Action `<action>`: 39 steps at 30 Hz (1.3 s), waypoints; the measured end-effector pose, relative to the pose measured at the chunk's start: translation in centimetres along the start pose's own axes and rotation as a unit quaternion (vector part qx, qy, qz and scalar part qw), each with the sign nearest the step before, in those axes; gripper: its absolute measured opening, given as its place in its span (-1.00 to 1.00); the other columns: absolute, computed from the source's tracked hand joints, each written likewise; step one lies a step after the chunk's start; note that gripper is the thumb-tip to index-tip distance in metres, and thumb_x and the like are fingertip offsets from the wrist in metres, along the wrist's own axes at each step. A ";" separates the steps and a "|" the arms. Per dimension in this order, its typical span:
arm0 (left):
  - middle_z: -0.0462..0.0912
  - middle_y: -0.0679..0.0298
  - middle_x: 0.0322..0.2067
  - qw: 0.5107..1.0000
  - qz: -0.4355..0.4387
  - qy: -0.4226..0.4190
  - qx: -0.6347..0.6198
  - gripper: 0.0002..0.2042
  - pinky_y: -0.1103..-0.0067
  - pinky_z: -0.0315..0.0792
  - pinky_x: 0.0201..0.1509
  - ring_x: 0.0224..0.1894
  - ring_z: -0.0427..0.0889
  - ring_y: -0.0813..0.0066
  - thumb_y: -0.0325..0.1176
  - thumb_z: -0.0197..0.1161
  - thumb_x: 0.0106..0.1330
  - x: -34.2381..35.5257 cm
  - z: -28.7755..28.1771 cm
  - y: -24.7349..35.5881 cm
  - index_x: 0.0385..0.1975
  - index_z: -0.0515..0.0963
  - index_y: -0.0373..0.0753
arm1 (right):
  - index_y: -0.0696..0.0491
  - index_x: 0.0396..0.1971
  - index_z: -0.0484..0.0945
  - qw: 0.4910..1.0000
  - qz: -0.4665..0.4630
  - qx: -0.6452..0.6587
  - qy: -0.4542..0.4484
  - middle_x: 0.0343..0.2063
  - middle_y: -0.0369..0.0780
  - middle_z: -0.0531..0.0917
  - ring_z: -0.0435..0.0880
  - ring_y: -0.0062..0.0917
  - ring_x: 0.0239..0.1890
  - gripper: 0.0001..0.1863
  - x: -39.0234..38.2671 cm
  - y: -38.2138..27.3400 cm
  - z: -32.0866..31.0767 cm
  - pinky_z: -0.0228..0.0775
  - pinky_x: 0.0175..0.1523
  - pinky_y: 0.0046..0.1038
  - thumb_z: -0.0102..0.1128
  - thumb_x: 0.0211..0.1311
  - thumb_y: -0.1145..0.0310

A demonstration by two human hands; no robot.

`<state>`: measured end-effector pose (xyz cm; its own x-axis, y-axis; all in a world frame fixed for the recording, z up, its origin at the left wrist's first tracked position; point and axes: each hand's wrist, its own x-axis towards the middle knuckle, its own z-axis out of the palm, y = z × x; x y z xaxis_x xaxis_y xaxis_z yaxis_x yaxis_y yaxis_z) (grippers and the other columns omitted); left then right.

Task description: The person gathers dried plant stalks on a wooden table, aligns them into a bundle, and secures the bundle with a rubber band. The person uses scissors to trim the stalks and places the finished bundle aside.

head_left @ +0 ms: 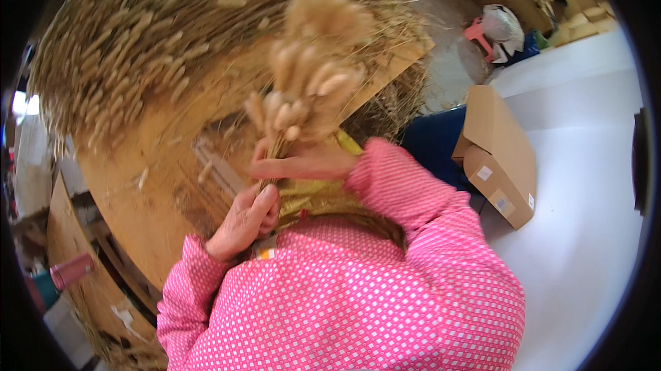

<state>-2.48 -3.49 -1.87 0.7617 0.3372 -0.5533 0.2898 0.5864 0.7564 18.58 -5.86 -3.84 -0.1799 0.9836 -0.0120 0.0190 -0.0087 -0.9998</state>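
Note:
I hold a bunch of dried fluffy grass heads upright, its top blurred by motion. My left hand is closed round the stems at their lower end. My right hand is closed on the same stems just above it, fingers curled round them below the heads. Beneath lies a yellow plastic sheet or sack over my lap, partly hidden by my pink checked sleeves. The wooden table is just beyond and to the left of my hands.
A large heap of dried stalks covers the table's far part. A folded cardboard box stands to my right by a white surface. Farther back are a pink stool and plastic bags. A pink container is at the left.

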 end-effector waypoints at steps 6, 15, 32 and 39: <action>0.14 0.55 -0.63 0.998 0.038 0.022 -0.032 -0.62 0.70 -0.02 -0.61 -0.63 0.07 0.76 -0.03 -0.07 0.63 -1.0 0.2 -0.2 -0.44 0.28 -0.12 | 0.17 -0.18 0.70 0.974 0.176 -0.135 0.044 -0.33 -0.17 0.74 0.70 -0.45 -0.37 -0.58 -9.0 -2.3 -11.2 0.56 -0.20 -0.38 0.30 0.33 0.05; 0.11 0.53 -0.68 0.994 0.018 0.109 0.012 -0.58 0.69 -0.12 -0.70 -0.72 -0.01 0.76 0.00 -0.04 0.61 -4.5 -0.3 1.9 -0.49 0.25 -0.10 | 0.04 0.05 0.64 0.909 0.192 -0.329 0.167 -0.10 -0.07 0.72 0.71 -0.22 -0.07 -0.55 -15.1 5.4 -12.0 0.55 0.00 -0.32 0.21 0.37 0.02; 0.21 0.57 -0.61 0.985 -0.036 0.143 0.085 -0.62 0.70 0.00 -0.55 -0.59 0.12 0.80 0.00 0.05 0.58 -0.3 4.5 -0.4 -0.39 0.42 -0.18 | 0.14 -0.05 0.68 0.952 0.095 -0.204 0.210 -0.18 -0.01 0.73 0.71 -0.17 -0.14 -0.62 -13.4 23.1 -7.9 0.51 -0.01 -0.26 0.12 0.41 0.14; 0.24 0.53 -0.57 0.983 -0.070 0.165 0.046 -0.62 0.69 0.05 -0.55 -0.57 0.14 0.77 0.01 0.07 0.57 1.2 4.2 0.1 -0.40 0.37 -0.15 | 0.02 -0.25 0.71 0.810 0.364 -0.316 0.335 -0.28 -0.10 0.75 0.73 -0.18 -0.24 -0.76 -24.3 26.2 -17.6 0.54 -0.13 -0.21 0.23 0.31 0.17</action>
<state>0.93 -6.16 -1.02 0.4859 0.4878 -0.7252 0.4407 0.5798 0.6852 40.81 -26.84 -29.39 0.6751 0.6384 -0.3697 0.4181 -0.7439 -0.5214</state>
